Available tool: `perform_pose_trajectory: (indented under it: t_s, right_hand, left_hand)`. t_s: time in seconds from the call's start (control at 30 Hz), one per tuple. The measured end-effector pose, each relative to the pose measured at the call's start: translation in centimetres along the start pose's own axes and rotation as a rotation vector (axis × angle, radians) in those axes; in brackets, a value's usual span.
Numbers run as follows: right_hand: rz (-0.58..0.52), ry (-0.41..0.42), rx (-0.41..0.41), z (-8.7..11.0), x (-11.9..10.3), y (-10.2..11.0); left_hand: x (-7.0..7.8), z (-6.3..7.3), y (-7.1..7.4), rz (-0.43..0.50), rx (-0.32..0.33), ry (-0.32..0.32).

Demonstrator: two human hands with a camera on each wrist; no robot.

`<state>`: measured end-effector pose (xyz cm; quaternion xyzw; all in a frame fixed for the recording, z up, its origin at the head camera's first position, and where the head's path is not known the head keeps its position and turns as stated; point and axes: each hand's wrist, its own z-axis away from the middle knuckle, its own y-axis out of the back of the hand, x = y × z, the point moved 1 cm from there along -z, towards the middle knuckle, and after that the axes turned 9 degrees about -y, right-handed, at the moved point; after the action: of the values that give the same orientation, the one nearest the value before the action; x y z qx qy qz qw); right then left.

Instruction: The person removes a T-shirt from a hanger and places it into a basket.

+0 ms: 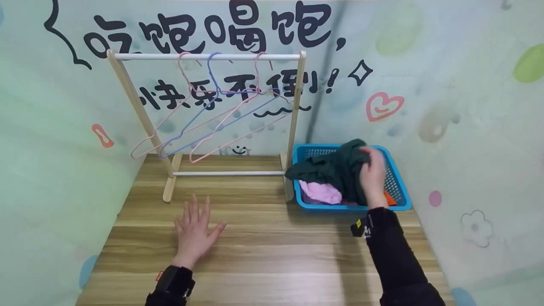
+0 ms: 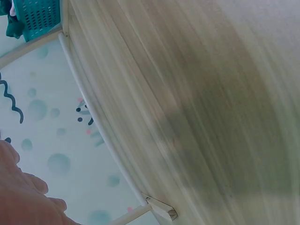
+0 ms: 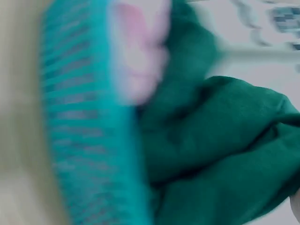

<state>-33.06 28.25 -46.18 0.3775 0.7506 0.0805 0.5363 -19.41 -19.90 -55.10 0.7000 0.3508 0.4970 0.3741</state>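
My right hand [image 1: 375, 172] grips a dark green piece of clothing [image 1: 346, 170] by its upper part, over a blue plastic basket [image 1: 399, 191]. Folds of the green cloth drape down into the basket and over its left rim. In the right wrist view the green cloth [image 3: 225, 140] fills much of the frame beside the blurred basket wall [image 3: 79, 112]. Under it lies a pink cloth [image 1: 321, 193], and a bit of orange cloth [image 1: 389, 198] shows at the right. My left hand [image 1: 195, 233] is held over the wooden surface with fingers spread, holding nothing.
A rack with wooden posts [image 1: 137, 102] and a white top bar [image 1: 161, 56] stands left of the basket. Two pink hangers [image 1: 221, 123] and one blue hanger [image 1: 182, 127] hang from it. Behind is a printed wall [image 1: 348, 110]; the wood-grain tabletop [image 1: 263, 255] extends in front.
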Motion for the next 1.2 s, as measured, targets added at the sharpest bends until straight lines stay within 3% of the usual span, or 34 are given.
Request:
perform_pose_trajectory:
  t_s: [0.1, 0.2, 0.27, 0.37, 0.6, 0.73, 0.97, 1.2]
  right_hand:
    - [0.205, 0.099, -0.232, 1.5, 1.6, -1.7]
    - [0.396, 0.080, -0.454, 2.9, 2.2, -2.9]
    - [0.489, 0.043, -0.551, 3.5, 2.2, -3.4]
    - [0.564, -0.009, -0.634, 4.1, 2.3, -3.9]
    - [0.654, -0.131, -0.745, 4.7, 2.5, -3.9]
    - [0.636, -0.185, -0.786, 4.8, 2.6, -3.7]
    - [0.586, -0.175, -0.751, 5.0, 2.2, -2.9]
    - [0.585, -0.163, -0.751, 5.7, -0.6, -0.1]
  left_hand:
    - [-0.2, 0.1, -0.2, 0.009, -0.007, 0.005]
    - [-0.3, 0.1, -0.4, 0.008, -0.015, 0.011]
    - [-0.3, 0.1, -0.6, 0.005, -0.013, 0.009]
    - [-0.4, 0.0, -0.9, 0.000, -0.018, 0.011]
    - [-0.7, 0.0, -1.6, 0.002, -0.020, 0.025]
    - [-0.7, 0.0, -1.9, -0.005, -0.020, 0.027]
    - [-0.5, -0.5, -1.4, -0.013, -0.057, 0.039]
    - [0.6, -2.1, 0.5, -0.037, -0.076, 0.003]
